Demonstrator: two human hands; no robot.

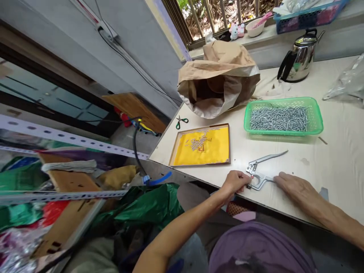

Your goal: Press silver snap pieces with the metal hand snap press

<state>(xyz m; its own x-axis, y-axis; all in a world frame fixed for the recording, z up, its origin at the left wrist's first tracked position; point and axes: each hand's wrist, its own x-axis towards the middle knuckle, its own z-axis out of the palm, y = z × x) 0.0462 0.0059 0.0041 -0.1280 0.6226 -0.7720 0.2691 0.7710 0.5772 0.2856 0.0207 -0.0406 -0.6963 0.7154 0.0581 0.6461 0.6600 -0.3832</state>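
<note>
A metal hand press tool (260,172) with a long upper lever lies near the front edge of the pale table (335,167). My left hand (236,181) pinches at the tool's jaw end, fingers closed on something too small to make out. My right hand (290,185) rests on the lower handle, holding it down on the table. A shallow box with a yellow lining (203,146) holds a few small metal pieces, just beyond my left hand. Farther right, a green plastic basket (314,119) is full of small silver metal parts.
An open brown paper sack (218,81) stands behind the yellow box, with green-handled scissors (181,121) to its left. A steel kettle (298,57) and a clear plastic bag (348,81) sit at the back right. Left of the table lie metal shelving rails, cardboard and green bags.
</note>
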